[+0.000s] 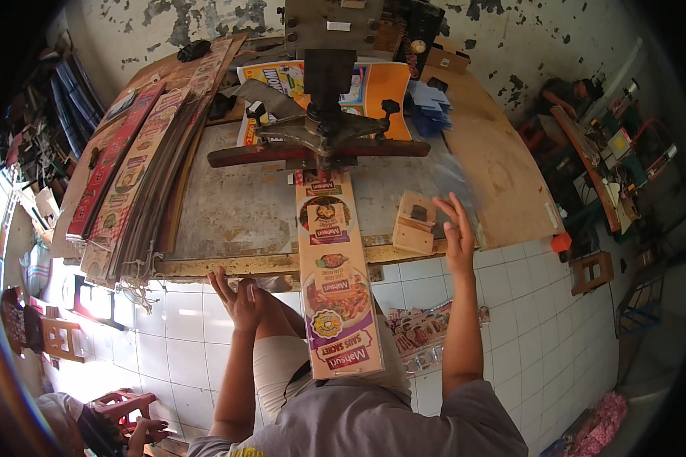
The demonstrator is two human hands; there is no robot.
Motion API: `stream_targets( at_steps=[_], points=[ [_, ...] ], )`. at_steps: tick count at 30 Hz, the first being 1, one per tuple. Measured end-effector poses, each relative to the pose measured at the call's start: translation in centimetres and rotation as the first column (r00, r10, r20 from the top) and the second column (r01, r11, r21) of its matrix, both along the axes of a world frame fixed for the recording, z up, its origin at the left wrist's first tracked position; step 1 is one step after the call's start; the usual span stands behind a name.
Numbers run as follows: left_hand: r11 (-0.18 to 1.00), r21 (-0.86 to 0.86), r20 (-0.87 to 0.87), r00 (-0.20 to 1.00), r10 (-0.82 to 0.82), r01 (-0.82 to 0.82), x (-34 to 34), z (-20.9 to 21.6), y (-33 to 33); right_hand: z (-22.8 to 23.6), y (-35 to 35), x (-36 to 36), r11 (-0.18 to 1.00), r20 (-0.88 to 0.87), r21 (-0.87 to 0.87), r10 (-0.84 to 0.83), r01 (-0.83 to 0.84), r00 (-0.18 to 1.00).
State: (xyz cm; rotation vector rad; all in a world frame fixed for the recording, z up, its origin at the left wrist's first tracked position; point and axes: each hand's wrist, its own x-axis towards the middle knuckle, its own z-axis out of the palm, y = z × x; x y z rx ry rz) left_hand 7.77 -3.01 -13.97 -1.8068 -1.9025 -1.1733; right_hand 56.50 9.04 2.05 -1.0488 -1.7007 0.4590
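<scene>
A long printed cardboard strip (334, 263) with food pictures runs from beneath the press machine (324, 137) over the table's front edge to my lap. My left hand (240, 301) is beside the table edge, left of the strip, fingers apart and holding nothing I can see. Raised at the right, my right hand (457, 240) has its fingers stretched out, beside a small wooden block (415, 222) with a dark patch. A blurred clear plastic sheet (459, 181) shows just beyond those fingertips; whether they touch it I cannot tell.
Stacked printed strips with strings (133, 179) cover the table's left side. Blue cards (428, 103) and colourful printed sheets (389, 91) lie behind the press. Small printed packs (423, 335) are on the tiled floor. Another person (568, 99) sits at the far right, and one more (91, 426) at lower left.
</scene>
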Motion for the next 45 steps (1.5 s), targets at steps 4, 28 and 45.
stream_targets(
  at_steps=[4,28,45],
  points=[
    [1.0,0.006,-0.004,1.0,-0.002,0.002,0.0,0.1,0.0,0.9,0.3,-0.6,0.998,0.161,-0.016,0.064,-0.063,0.985],
    [1.0,-0.005,0.012,1.0,-0.015,0.015,0.2,0.3,-0.1,3.5,0.4,-2.6,0.998,0.477,-0.041,0.065,-0.052,0.876],
    [1.0,0.008,0.003,1.0,-0.005,0.005,0.2,0.3,-0.1,3.5,0.4,-2.5,0.997,0.504,-0.001,0.062,-0.071,0.861]
  ],
)
